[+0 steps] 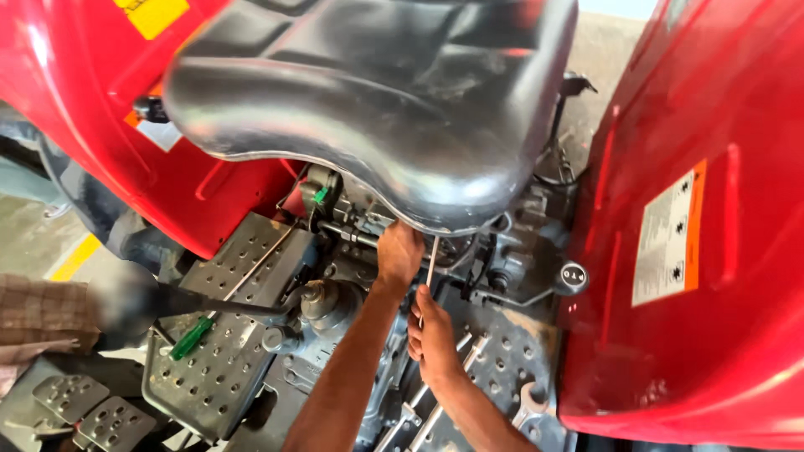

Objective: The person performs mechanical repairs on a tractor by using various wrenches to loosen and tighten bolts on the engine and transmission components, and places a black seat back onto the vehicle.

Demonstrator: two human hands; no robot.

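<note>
Both of your hands are up under the front lip of the glossy black moulded tractor seat point(377, 92), down between the two red metal fenders point(703, 209). Your left hand point(399, 253) reaches highest, fingers tucked out of sight beneath the seat edge, so I can't tell whether they are curled round anything or lying flat against the grey machinery there. Your right hand point(434, 335) sits just below and beside it, fingers pressed together around the lower end of a thin pale metal rod point(431, 261), which stands nearly upright and runs up to the seat's underside, right next to your left wrist. The two hands are close but not touching.

Off to your left, a green-handled screwdriver point(192, 337) lies on the grey perforated steel footplate point(226, 368), well apart from both hands. A long dark lever point(219, 300) crosses over that plate. Near your right forearm, an open-ended steel spanner point(529, 404) rests on the perforated floor on the other side. A round black knob point(574, 277) sits by the right fender, and a white and orange label point(670, 234) is stuck on that fender's inner face. At the far left edge there is a checked sleeve point(42, 314).
</note>
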